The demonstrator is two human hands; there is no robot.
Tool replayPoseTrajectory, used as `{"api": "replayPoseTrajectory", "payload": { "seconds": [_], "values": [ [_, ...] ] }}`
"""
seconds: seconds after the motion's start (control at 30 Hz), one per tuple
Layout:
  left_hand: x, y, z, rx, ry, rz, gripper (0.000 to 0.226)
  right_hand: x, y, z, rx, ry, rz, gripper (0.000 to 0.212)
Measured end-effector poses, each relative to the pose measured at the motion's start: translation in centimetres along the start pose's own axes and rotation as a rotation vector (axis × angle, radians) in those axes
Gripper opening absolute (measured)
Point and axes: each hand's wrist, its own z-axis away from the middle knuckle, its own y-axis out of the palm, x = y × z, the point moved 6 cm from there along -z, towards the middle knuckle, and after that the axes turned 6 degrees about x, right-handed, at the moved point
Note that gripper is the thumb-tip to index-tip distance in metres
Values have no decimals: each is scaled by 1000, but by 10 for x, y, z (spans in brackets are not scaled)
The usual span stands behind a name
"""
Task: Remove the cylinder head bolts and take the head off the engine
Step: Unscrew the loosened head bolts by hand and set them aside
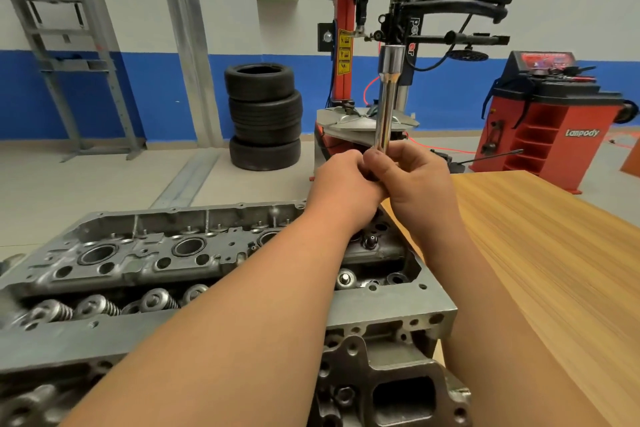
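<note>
Chrome extension bar (387,97) held upright above the far right end of the cylinder head (138,253), with its wider cupped end uppermost. Both hands meet at its lower end. The right hand (420,184) wraps thumb and fingers round the shaft. The left hand (341,182), pressed against the right, curls about the bottom tip. Its fingertips, and anything they may be fitting there, are hidden. The head lies to the left of the bare wooden table (540,253) top and runs from near right to far left. Valve springs (156,302) are exposed along its near side. Head bolts cannot be made out with certainty among the recesses.

The step in hand appears to be making up the tool before any bolt is engaged. To do this well:

- Push the joint at the lower end fully home until it seats, then tug it as a check.
- Lower the bar square into the bolt recess, not tilted, so that the drive sits fully on the bolt head and cannot round it.
- Slacken the bolts a little at a time, working from the ends inward, to avoid distorting the head.

The tyre stack (265,114) and the red wheel balancer (543,121) stand well apart on the far floor.
</note>
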Motion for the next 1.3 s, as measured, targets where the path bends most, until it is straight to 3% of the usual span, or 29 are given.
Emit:
{"api": "replayPoseTrajectory", "payload": {
  "seconds": [0.23, 0.37, 0.43, 0.57, 0.63, 0.93, 1.07, 1.2, 1.23, 1.3],
  "values": [
    [1, 11, 1, 149, 64, 62, 16, -3, 2, -3, 56, 35, 69, 20],
    [2, 5, 4, 68, 43, 49, 6, 6, 0, -2, 61, 85, 62, 19],
    [3, 4, 4, 21, -25, 7, 15, 19, 3, -17, 63, 100, 89, 17],
    [0, 1, 5, -12, -82, -74, 20, 43, 9, -42, 99, 48, 489, 25],
    [-1, 3, 6, 2, -80, -66, 22, 44, 4, -41, 86, 14, 563, 24],
    [-4, 5, 7, -18, -20, -101, 10, 32, 10, -47, -142, 48, 189, 30],
    [1, 6, 5, -10, -65, -122, 20, 44, 25, -44, -47, 71, 247, 35],
    [5, 6, 6, -17, -38, -4, 20, 149, -27, -92, -335, -213, 8, 36],
    [3, 4, 9, -18, -42, 7, 20, 178, -42, -109, -330, -234, 114, 37],
    [2, 2, 11, 1, -56, 34, 19, 189, -62, -130, -210, -72, 513, 41]
  ]
}}
